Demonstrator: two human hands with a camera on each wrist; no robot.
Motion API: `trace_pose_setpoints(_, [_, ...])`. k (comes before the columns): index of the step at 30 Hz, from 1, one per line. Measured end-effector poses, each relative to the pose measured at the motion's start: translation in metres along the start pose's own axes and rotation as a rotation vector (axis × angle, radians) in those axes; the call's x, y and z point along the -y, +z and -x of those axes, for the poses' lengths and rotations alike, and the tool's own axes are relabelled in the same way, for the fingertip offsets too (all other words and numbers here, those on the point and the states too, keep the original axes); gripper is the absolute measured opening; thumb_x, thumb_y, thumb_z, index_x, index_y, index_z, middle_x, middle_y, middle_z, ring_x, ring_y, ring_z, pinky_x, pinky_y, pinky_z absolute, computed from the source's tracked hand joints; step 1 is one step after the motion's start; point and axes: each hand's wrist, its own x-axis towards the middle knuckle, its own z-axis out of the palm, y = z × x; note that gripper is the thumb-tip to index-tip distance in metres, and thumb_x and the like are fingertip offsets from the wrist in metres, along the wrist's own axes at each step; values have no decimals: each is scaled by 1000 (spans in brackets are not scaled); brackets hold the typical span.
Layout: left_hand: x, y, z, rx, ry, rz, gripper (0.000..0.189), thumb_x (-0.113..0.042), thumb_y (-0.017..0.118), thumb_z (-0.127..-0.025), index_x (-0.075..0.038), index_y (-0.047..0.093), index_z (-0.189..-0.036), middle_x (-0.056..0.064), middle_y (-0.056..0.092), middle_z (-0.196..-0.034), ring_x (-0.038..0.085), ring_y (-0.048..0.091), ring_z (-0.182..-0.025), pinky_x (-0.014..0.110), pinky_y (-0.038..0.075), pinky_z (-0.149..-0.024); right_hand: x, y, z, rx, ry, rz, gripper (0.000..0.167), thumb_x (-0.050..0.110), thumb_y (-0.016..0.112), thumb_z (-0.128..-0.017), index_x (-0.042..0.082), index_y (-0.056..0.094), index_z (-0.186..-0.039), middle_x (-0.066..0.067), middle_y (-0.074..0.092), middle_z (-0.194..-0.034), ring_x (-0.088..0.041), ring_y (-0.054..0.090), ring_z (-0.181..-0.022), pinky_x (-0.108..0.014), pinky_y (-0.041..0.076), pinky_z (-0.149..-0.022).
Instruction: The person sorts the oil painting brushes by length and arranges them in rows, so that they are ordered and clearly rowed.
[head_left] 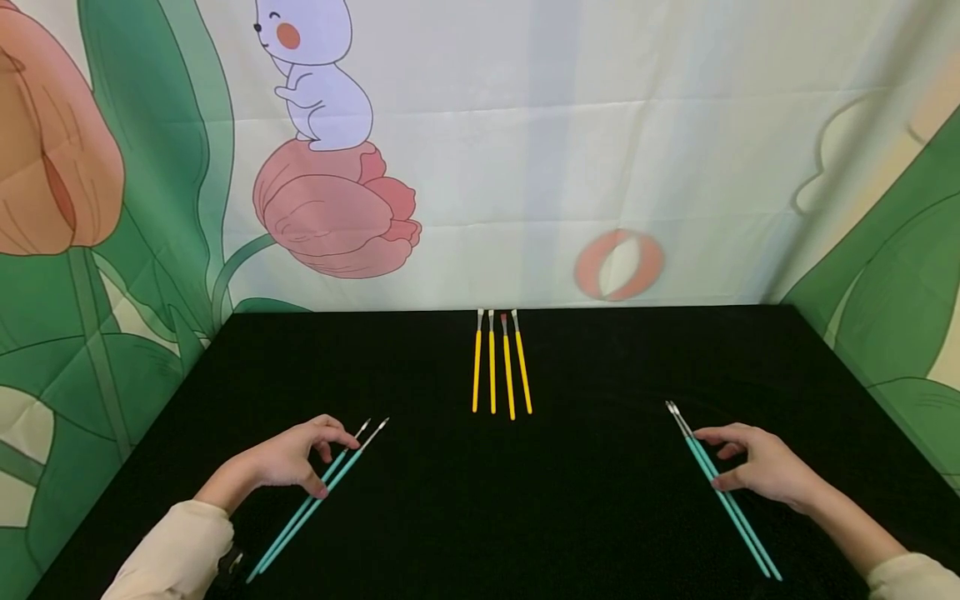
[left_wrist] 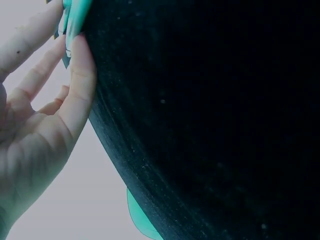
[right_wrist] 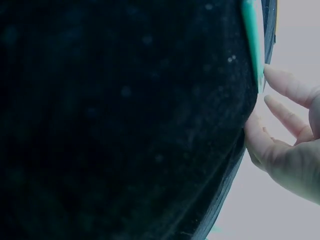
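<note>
Two teal paintbrushes [head_left: 343,472] lie on the left of the black table [head_left: 600,500], along the right side of the left hand [head_left: 303,454]. Two more teal paintbrushes [head_left: 738,514] lie on the right, along the left side of the right hand [head_left: 761,467]. Both pairs slant, with their tips pointing far and in toward the middle. The left pair's tips are a little apart, and the right pair's tips are close together. Each hand touches its own pair with a pointing finger up near the tips and a thumb lower down the handles, with a wide gap between finger and thumb. The hands bend in toward each other from the near corners, with loose, bent fingers. Pale sleeves [head_left: 176,546] come down close to both wrists. Four yellow paintbrushes [head_left: 492,373] lie side by side between the hands, farther away, with their tips by the far edge. A big cloth [head_left: 480,183] with flowers on it hangs behind.
</note>
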Motion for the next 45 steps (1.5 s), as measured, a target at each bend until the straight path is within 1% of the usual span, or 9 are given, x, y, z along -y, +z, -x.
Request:
trace_pose_setpoints(9, [-1,0,2,-6,3,42,62,1,75,-58,-8,57,-117,12,38,-120,24,46,-90,35,47,-68,2,1,-1,2,5,-11,68,10,74,-64,-1,49,-126,-26,44,-119,-32,51,-96,-37,49,-68])
trace_pose_setpoints(13, [-2,-1,3,-5,10,46,62,2,75,-59,-7,57,-117,13,38,-121,24,46,-90,35,47,-68,2,1,-2,1,-12,-4,66,8,73,-65,-2,49,-125,-25,45,-117,-31,51,-94,-36,48,-67])
trace_pose_setpoints(22, [0,-2,3,-9,8,62,62,2,74,-59,-6,56,-118,14,38,-121,24,47,-91,35,48,-68,4,2,-5,17,-11,-48,65,3,70,-66,-4,47,-126,-26,44,-117,-29,52,-92,-35,49,-66])
trace_pose_setpoints(24, [1,-3,3,-10,2,71,62,2,74,-60,-6,55,-119,14,38,-121,24,47,-91,35,48,-68,3,2,-5,26,-12,-68,66,3,70,-66,-5,46,-127,-26,44,-117,-28,52,-92,-35,49,-66])
trace_pose_setpoints(28, [1,-3,3,-12,-15,110,64,4,72,-61,-4,53,-121,16,39,-120,24,49,-89,36,49,-67,2,-1,-4,62,-24,-153,65,1,67,-70,-8,42,-129,-27,44,-117,-28,53,-92,-36,50,-68])
trace_pose_setpoints(31, [0,-4,3,-9,-17,142,65,6,71,-62,0,50,-124,18,39,-117,24,50,-85,37,50,-66,1,-4,-3,98,-46,-194,62,0,64,-72,-10,40,-129,-25,48,-110,-26,55,-88,-36,51,-67])
trace_pose_setpoints(37, [-1,-5,2,12,20,166,68,6,68,-66,6,42,-129,19,44,-104,23,50,-78,35,50,-64,2,-8,-1,150,-69,-214,60,1,61,-76,-14,37,-129,-16,58,-93,-23,58,-78,-34,52,-67])
trace_pose_setpoints(40, [-3,-6,3,4,43,181,69,6,66,-67,8,39,-130,19,45,-101,23,50,-78,35,50,-64,4,-9,0,155,-62,-242,60,1,61,-77,-15,36,-129,-16,58,-95,-23,59,-79,-34,52,-68])
trace_pose_setpoints(45, [-7,-6,5,-39,66,191,67,6,64,-69,7,38,-132,20,45,-102,23,50,-78,35,50,-64,7,-10,2,164,-68,-298,61,1,60,-78,-15,33,-130,-20,56,-102,-25,60,-81,-34,53,-69])
